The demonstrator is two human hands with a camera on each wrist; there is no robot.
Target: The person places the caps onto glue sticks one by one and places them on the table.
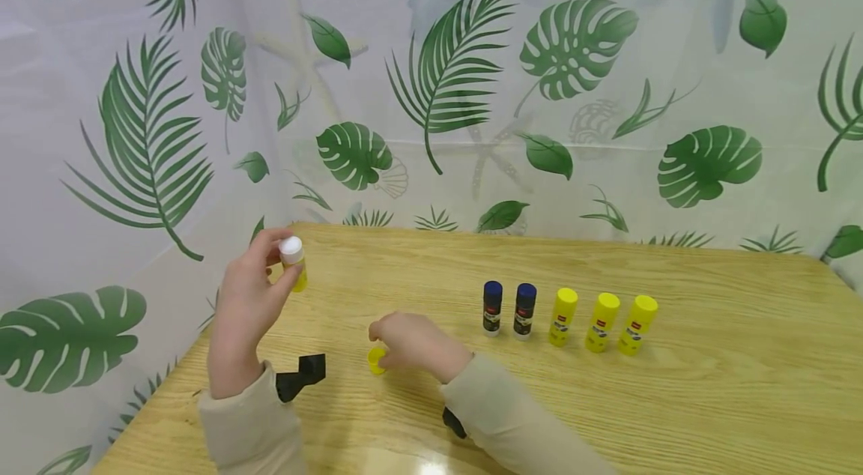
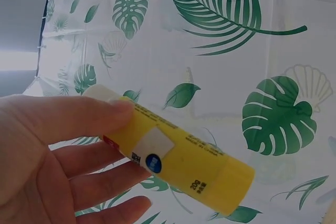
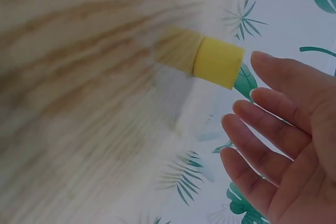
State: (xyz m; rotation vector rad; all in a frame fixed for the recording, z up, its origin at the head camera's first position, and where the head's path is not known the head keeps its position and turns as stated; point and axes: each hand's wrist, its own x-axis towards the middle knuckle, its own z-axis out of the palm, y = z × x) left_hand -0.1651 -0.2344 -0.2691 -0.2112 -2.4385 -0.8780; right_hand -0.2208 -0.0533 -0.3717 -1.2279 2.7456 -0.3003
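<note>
Up over the table's left side, my left hand (image 1: pixel 244 303) holds a yellow glue stick (image 1: pixel 300 279), its white top bare of any cap. In the left wrist view, thumb and fingers pinch the glue stick (image 2: pixel 194 163) near the white end, and its printed label shows. A yellow cap (image 1: pixel 375 362) stands on the table with its hollow end up. My right hand (image 1: pixel 421 344) is just beside this cap. The right wrist view shows a gap between the cap (image 3: pixel 218 62) and the loosely spread fingers (image 3: pixel 268 132), which hold nothing.
To the right stand two dark blue glue sticks (image 1: pixel 492 310) and several yellow glue sticks (image 1: pixel 601 324), upright in a row on the wooden table (image 1: pixel 728 385). A leaf-patterned curtain (image 1: pixel 465 115) hangs behind the table and along its left.
</note>
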